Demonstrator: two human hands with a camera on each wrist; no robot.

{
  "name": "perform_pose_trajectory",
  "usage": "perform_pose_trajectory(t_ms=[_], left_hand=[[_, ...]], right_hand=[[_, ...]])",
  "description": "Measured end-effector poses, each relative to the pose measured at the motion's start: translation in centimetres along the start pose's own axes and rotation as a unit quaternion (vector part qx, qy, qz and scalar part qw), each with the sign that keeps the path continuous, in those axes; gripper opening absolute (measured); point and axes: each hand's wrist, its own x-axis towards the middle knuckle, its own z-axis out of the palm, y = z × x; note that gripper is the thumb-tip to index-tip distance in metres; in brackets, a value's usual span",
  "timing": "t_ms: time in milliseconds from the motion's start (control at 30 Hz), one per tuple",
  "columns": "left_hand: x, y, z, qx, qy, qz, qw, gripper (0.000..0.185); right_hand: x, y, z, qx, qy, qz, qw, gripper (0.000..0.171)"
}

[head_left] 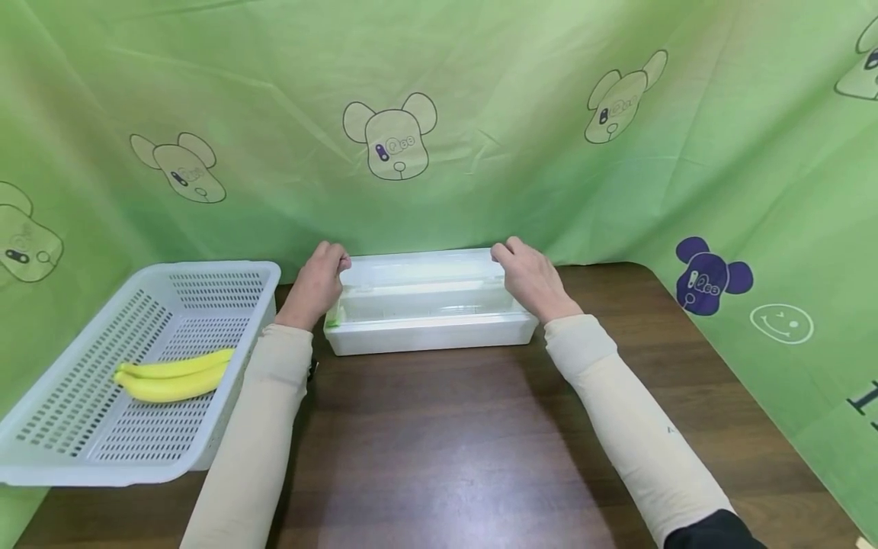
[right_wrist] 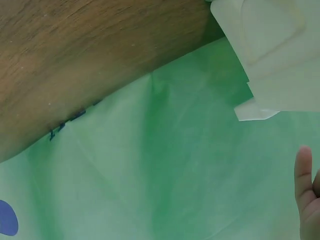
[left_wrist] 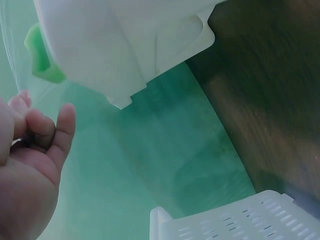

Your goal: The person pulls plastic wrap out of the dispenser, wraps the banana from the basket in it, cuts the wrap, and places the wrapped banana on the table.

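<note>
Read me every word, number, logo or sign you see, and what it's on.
No words are readable.
Green curtain: smiling-face sign; dark letters, cut off at the head view's right edge, unreadable.
Its cartoon heads: lettering too small and blurred.
Right sleeve: tiny mark, too small.
White box, basket: none visible.

In the wrist views, side edges crop your left hand (left_wrist: 30, 175) and your right hand (right_wrist: 309, 202); in the head view both hands cover the upper corners of the lid (head_left: 421, 267). The white box (left_wrist: 100, 40) runs past both wrist views. The basket (head_left: 89, 474) leaves the head view at left, and lettering on the printed bears (head_left: 399, 145) is too small to read.
</note>
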Motion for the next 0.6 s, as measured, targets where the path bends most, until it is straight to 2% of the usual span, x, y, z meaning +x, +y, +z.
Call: perform_pose_trajectory(t_ms=[167,300,467,600], left_hand=[[0.2,-0.1,-0.3,-0.021,-0.003,0.014,0.9997,0.006],[0.4,-0.2,-0.5,-0.013,-0.006,0.029,0.9995,0.006],[0.5,-0.1,-0.8,0.024,-0.021,0.023,0.9992,0.005],[0.4,0.2,-1.0,0.047,-0.024,0.005,0.9986,0.005]], right_hand=[[0.1,0.2,-0.1,-0.021,0.024,-0.021,0.999,0.032],[0.3,0.2,-0.4,-0.028,0.032,-0.020,0.999,0.032],[0.7,-0.4,-1.0,0.014,-0.002,0.036,0.999,0.016],[1.3,-0.9,-1.8,0.072,-0.049,0.105,0.991,0.013]])
